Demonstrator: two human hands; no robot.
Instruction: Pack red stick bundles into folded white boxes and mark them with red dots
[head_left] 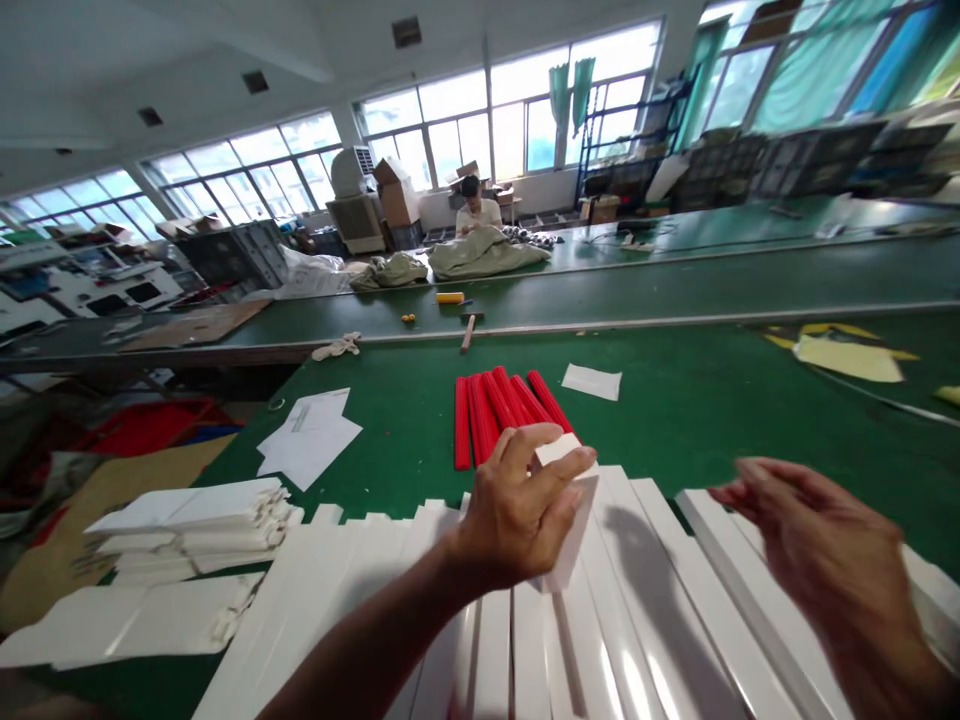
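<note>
My left hand grips one end of a long white carton box, fingers and thumb wrapped round its top, lifting it above a row of similar white boxes laid side by side on the green table. My right hand hovers to the right, fingers loosely stretched and blurred by motion, holding nothing. Just beyond the left hand lies a bunch of red sticks.
Stacks of flat white carton blanks lie at the left, loose white papers and a small white sheet further back. A person sits at the far table with olive cloth. Yellow shapes lie at right.
</note>
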